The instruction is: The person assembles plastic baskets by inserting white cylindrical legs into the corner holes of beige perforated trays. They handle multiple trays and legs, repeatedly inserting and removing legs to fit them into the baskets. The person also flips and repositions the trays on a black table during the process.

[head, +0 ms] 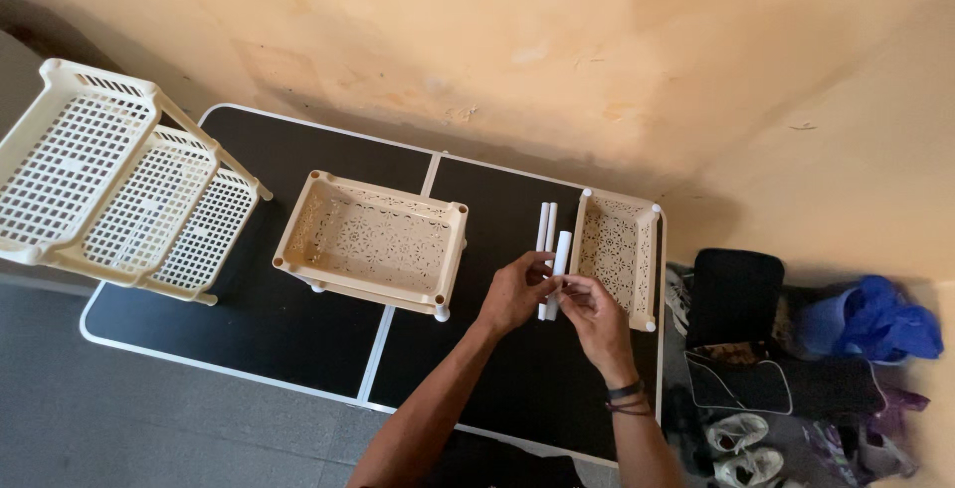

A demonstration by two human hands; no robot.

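Both hands, the left hand (515, 292) and the right hand (593, 311), are pinching a white plastic tube (559, 267) over the black folding table (279, 309), while two tubes (545, 224) and two beige trays (370, 241) are lying unjoined beside an assembled rack (109, 185).

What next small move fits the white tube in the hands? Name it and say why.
Probably carry the white tube, pinched by the left hand and right hand, to a corner socket of the cream basket tray. Its sockets look open, and two more tubes lie beside it.
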